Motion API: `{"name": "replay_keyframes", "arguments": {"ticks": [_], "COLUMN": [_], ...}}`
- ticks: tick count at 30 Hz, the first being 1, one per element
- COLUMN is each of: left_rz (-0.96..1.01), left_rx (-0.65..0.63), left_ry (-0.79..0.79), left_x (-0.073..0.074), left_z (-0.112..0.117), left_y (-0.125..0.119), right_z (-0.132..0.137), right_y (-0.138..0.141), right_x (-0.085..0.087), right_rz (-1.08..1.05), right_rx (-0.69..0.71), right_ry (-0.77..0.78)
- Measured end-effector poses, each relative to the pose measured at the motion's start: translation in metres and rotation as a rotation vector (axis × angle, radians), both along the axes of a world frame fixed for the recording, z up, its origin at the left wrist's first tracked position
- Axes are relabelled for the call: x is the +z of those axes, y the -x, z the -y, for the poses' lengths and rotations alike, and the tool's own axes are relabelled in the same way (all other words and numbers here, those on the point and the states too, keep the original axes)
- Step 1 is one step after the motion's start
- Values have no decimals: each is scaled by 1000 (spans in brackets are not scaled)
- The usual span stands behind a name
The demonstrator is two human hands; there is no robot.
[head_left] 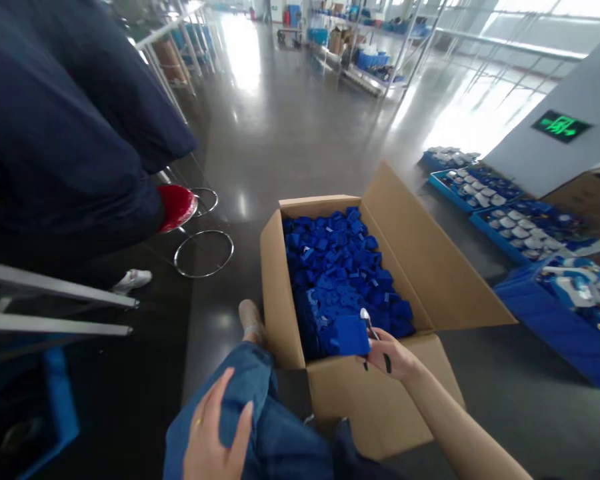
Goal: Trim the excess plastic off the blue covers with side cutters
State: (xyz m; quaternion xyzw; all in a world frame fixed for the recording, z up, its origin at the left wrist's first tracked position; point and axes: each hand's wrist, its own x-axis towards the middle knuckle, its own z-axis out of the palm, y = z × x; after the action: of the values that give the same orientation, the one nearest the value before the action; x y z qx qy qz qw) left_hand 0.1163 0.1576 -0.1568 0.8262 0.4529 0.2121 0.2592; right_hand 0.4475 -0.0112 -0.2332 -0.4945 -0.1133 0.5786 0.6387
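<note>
Bars (60,285) of pale metal stick out at the left, with part of a blue crate (63,393) low on the near left. Behind the bars, a co-worker (65,127) in dark blue clothes sits by a red stool seat (177,207). A white shoe (134,279) is on the floor there, and shiny metal rings (203,254) are next to the seat.

Going right, on the near side, the person's left hand (213,430) is over a leg in blue jeans (253,373). Its fingers are spread and hold nothing. One finger has a gold ring (199,421). The person's light shoe (251,317) is just beside a big brown box (283,293).

The box is in the middle, with its top open. Lots of small blue pieces (330,247) lie in it. Over the near end, the right hand (387,353) is closed around a hand tool (365,316) with a shiny tip and black handles. A flat blue piece (351,335) is at its fingertips, above the pile. Whether the fingers or the tool grip that piece, one cannot tell.

A tall flap (435,260) leans out on the right. Past it are blue trays (457,193) with white things in them, and a bigger blue bin (550,333) nearer. A green sign (562,126) is on the far right.
</note>
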Motion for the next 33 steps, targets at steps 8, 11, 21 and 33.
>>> {"name": "replay_keyframes", "arguments": {"ticks": [8,11,21,33], "left_rz": [120,165,85,184], "left_rx": [-385,-305,-36,445], "left_ry": [-70,-112,-429,-606], "left_x": [86,103,117,112], "left_z": [92,122,186,215], "left_y": [-9,11,77,120], "right_z": [-8,-1,27,43], "right_y": [117,148,204,236], "right_x": [63,83,189,204], "right_rz": [-43,26,571,350], "right_rx": [492,577,719,468], "right_ry": [-272,-306,-356,-155]}}
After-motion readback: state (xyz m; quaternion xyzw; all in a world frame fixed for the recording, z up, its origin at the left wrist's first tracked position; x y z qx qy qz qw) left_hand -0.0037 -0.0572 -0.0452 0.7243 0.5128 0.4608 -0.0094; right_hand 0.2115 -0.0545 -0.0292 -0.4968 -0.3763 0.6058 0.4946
